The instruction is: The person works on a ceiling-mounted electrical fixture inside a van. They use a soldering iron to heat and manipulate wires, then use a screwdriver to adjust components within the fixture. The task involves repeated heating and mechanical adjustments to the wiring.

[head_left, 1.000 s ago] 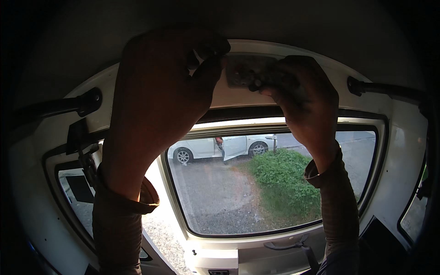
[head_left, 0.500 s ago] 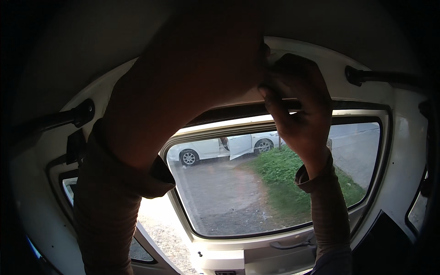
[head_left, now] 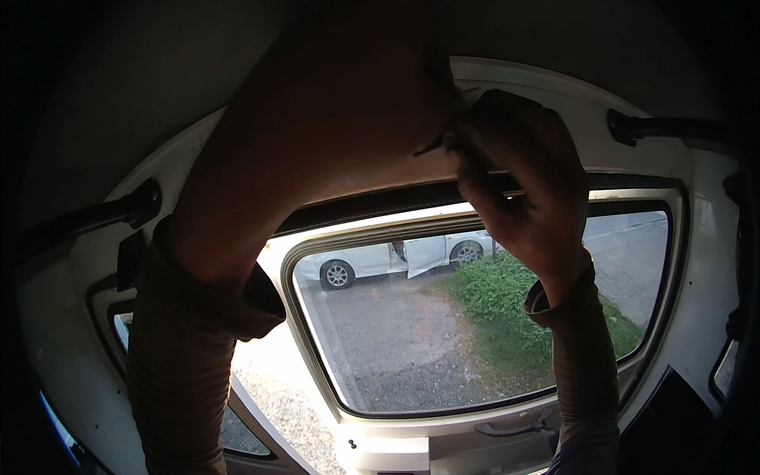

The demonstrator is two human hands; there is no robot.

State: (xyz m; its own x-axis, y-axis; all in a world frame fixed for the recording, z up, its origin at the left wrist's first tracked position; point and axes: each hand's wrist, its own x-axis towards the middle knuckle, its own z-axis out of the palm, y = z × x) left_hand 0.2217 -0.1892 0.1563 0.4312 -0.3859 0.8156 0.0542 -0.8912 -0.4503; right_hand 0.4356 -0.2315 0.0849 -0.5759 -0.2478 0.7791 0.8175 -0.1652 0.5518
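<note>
Both of my arms reach up to the white panel above a vehicle's rear window. My right hand is closed, thumb against fingers, in front of that panel. From its pinch a thin, dark, pointed piece sticks out to the left; its kind is not clear. My left hand is raised beside it, close to the dark roof lining. Deep shadow hides the left hand's fingers, and the bare forearm covers the panel's left part. Below both hands runs the black-sealed window.
Black grab bars stand out at the left and right. A door handle sits under the window. Bright gravel shows through a gap at lower left. Outside are a white car with an open door and green bushes.
The right hand has shifted slightly right, and the thin dark piece now shows at its fingertips. The left forearm has moved a little left. The view has shifted slightly.
</note>
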